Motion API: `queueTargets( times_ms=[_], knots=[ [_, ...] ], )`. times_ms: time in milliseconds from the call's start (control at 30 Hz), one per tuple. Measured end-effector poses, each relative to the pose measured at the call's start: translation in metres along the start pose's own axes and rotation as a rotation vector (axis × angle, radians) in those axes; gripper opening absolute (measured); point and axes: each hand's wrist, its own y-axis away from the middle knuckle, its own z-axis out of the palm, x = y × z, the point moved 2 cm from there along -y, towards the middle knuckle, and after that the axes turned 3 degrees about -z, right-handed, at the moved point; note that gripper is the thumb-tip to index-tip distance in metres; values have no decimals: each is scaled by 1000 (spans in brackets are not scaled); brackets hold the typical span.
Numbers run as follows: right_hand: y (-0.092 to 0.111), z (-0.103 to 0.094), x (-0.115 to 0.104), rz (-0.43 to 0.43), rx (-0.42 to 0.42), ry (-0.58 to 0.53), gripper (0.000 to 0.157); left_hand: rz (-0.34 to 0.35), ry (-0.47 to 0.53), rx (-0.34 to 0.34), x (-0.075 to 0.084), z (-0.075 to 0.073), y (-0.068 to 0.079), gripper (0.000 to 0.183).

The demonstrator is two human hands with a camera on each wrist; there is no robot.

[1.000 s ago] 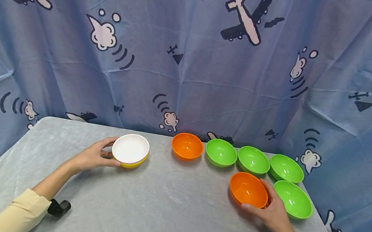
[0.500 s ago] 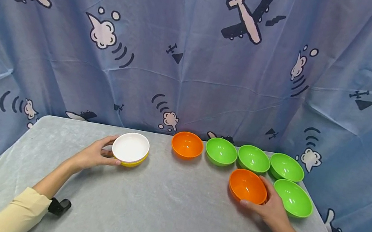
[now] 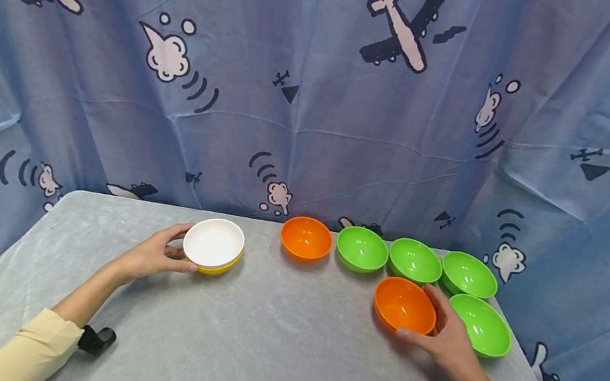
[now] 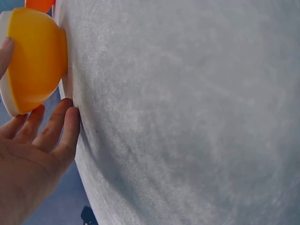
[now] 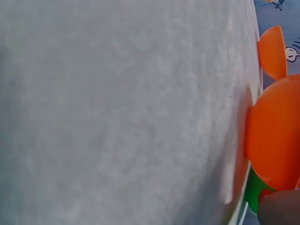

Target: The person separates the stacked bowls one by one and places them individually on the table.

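My left hand (image 3: 155,256) holds a white bowl (image 3: 214,243) that looks nested in a yellow bowl (image 4: 37,56), at the left of the table. Its thumb is on the near side and the fingers reach round the left side. With thumb and fingers, my right hand (image 3: 452,342) grips an orange bowl (image 3: 404,305) by its right side; whether its base touches the table cannot be told. Just right of that hand stands a green bowl (image 3: 480,326). In the right wrist view a thumb (image 5: 280,207) shows beside the orange bowl.
Along the back edge of the grey-covered table (image 3: 251,358) stand another orange bowl (image 3: 306,240) and green bowls, at left (image 3: 362,249), middle (image 3: 415,261) and right (image 3: 470,275). A blue patterned curtain (image 3: 252,72) hangs behind.
The right hand has shifted the gripped orange bowl slightly left and back, toward the green bowls. The left hand and its bowls stay in place.
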Motion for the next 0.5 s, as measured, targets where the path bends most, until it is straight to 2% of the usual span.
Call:
queueTargets(
  times_ms=[167,333,500],
  knots=[
    [-2,-5,-10,-24,-20,-82,90,-5,-13,1,0,-1,1,89],
    [-7,-13,-20,-35,2,-39,85,-4,-22,1,1,0,1,88],
    [-22,-24,-31,-80,49,-66,77,12,-25,0,2,0,0,88]
  ],
)
